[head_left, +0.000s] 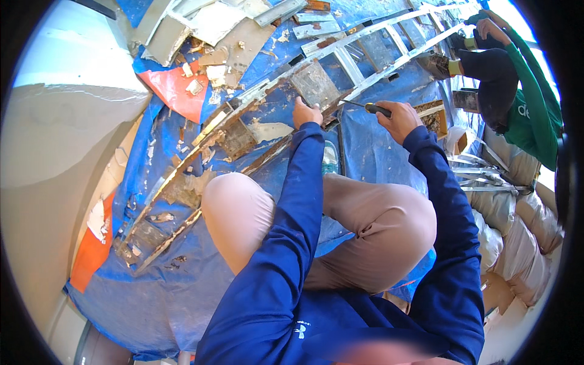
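A long ladder-like metal frame point(356, 66) lies across the blue tarp, running from lower left to upper right. My right hand point(401, 120) is closed around the dark and yellow handle of a screwdriver point(378, 110). Its thin shaft points left toward the frame's near rail. My left hand point(306, 114) is at the frame just left of the tool, its fingers curled against the edge below a worn grey panel point(314, 84). Part of that grip is hidden by the hand itself. The screwdriver's tip is too small to tell whether it touches the rail.
Blue tarp point(182, 304) covers the floor, with broken boards point(216, 24) and scraps at upper left. A person in a green top point(535, 115) crouches by the frame's far end. Filled bags point(526, 255) and metal strips point(486, 173) lie on the right, near a debris box point(443, 118).
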